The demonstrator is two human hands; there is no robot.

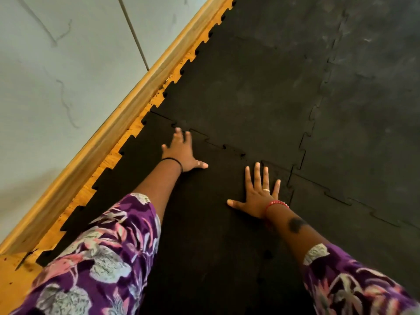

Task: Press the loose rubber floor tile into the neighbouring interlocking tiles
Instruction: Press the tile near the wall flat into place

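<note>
The loose black rubber tile [204,212] lies under both my hands, its jigsaw edge meeting the neighbouring tile [238,92] ahead along a toothed seam [218,144] where small gaps show. My left hand [181,151] lies flat near that seam, fingers spread, a black band on the wrist. Flat on the tile's right corner rests my right hand [261,194], fingers apart, with a ring and a red bead bracelet. To the right another tile [363,212] joins along a second seam [293,178].
A wooden skirting board [118,123] runs diagonally along the left, under a grey marbled wall [56,76]. A strip of bare orange wooden floor [109,160] shows between skirting and the tiles' toothed edge. More black tiles [375,76] cover the floor to the right.
</note>
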